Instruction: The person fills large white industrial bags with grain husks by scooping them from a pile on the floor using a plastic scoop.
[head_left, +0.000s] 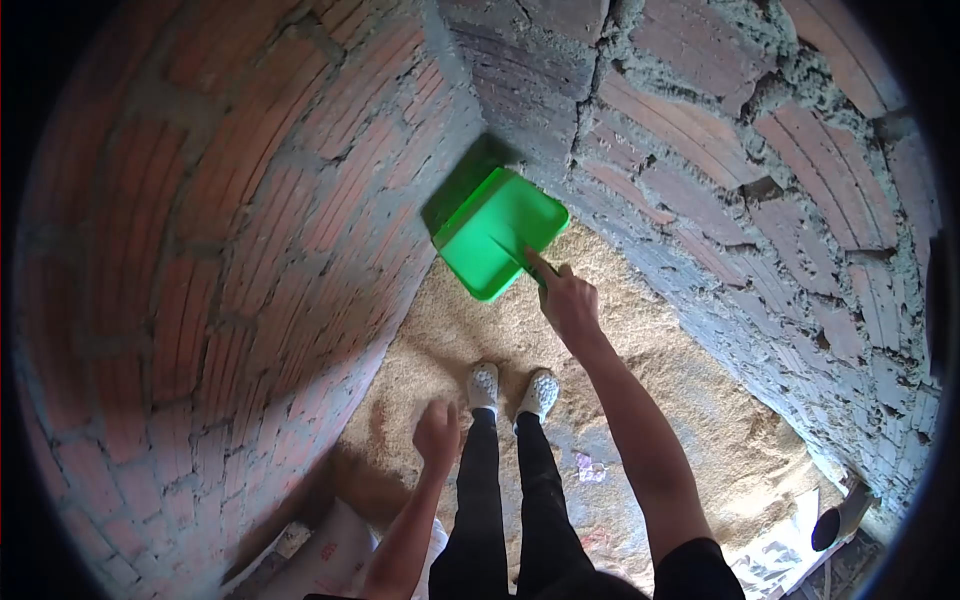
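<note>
My right hand (pixel 570 303) is wrapped round the handle of a bright green dustpan (pixel 483 247). The arm reaches forward, and the pan hangs near the corner where two brick walls meet. Its inner face is turned up toward me and shows bare green plastic. My left hand (pixel 437 433) is curled into a fist low on the left, beside my legs, with nothing seen in it. Tan loose material (pixel 640 350), like sawdust or husks, covers the ground around my feet.
Rough brick walls stand close on the left (pixel 270 230) and right (pixel 720 190). My light-coloured shoes (pixel 540 393) are on the loose material. A small pale scrap (pixel 590 468) lies right of my legs. Whitish sacks (pixel 335 550) are at lower left, a pipe-like object (pixel 840 517) at lower right.
</note>
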